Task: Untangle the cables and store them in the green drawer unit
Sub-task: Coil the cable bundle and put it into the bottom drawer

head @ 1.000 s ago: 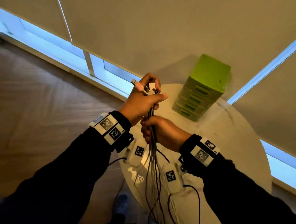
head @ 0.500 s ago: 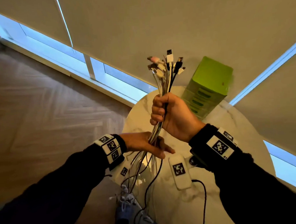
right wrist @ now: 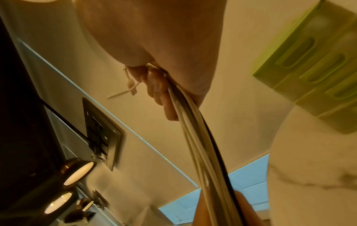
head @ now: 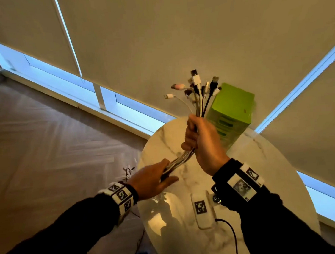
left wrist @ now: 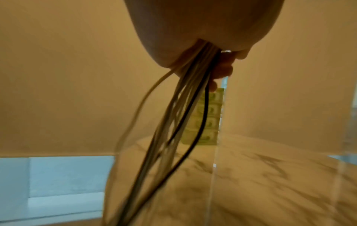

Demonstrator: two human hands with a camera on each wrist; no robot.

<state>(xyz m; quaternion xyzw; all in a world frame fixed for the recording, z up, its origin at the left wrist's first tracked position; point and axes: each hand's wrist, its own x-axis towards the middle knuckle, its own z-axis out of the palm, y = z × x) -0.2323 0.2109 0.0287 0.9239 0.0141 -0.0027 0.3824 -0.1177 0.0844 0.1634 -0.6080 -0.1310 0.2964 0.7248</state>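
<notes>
My right hand (head: 202,140) grips a bundle of white and black cables (head: 181,160) in a fist above the table. The connector ends (head: 196,80) fan out above that fist. The bundle runs down and left into my left hand (head: 153,178), whose thumb and fingers close loosely round it. In the left wrist view the cables (left wrist: 185,122) hang below that hand (left wrist: 203,30). In the right wrist view the curled fingers (right wrist: 160,91) hold the cables (right wrist: 199,137). The green drawer unit (head: 233,107) stands behind my right hand with its drawers closed.
The round marble table (head: 261,160) lies under my hands, its edge beneath my left hand. A white tagged box (head: 203,210) with a black cord hangs under my right wrist. Loose cable ends (head: 128,170) dangle over the wooden floor. Blinds and low windows lie beyond.
A second ago both hands held the bundle near the connectors. My right hand has lifted that end and my left hand has slid down the cables to the left.
</notes>
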